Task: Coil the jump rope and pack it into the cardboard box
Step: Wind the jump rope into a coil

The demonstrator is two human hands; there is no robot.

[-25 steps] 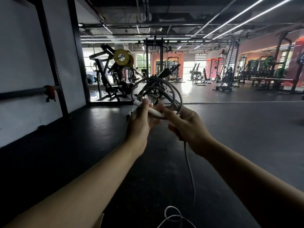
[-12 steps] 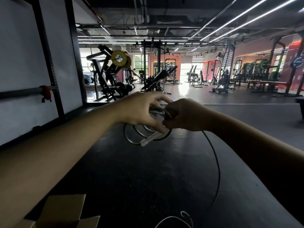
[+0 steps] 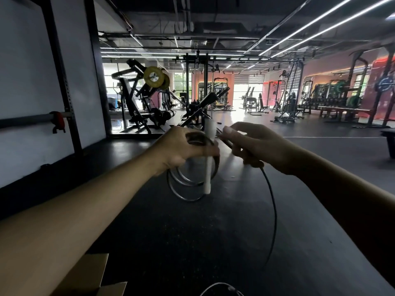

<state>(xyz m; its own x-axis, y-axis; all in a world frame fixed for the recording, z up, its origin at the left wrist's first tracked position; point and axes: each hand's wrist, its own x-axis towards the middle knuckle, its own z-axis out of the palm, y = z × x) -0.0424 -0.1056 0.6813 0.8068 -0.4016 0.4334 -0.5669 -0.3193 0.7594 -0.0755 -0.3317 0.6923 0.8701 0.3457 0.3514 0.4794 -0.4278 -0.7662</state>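
The jump rope [image 3: 188, 190] is a thin grey cord with a white handle [image 3: 208, 165]. My left hand [image 3: 181, 147] grips several hanging loops of it together with the handle, which stands nearly upright through the coil. To its right my right hand [image 3: 254, 144] pinches the free cord; from there the cord drops in a long arc [image 3: 274, 212] to the floor and ends in a loose loop at the bottom edge [image 3: 220, 285]. The cardboard box [image 3: 94, 276] shows only its open flaps at the lower left, below my left forearm.
I stand on a dark rubber gym floor [image 3: 192, 242]. A black rack upright with a barbell and red collar [image 3: 57, 121] lines the white wall on the left. Weight machines [image 3: 147, 99] stand several metres ahead, more racks along the far right.
My hands have moved apart. The white handle has swung from slanting to nearly upright. The coil still hangs from my left hand, and my right hand now pinches the cord farther right.
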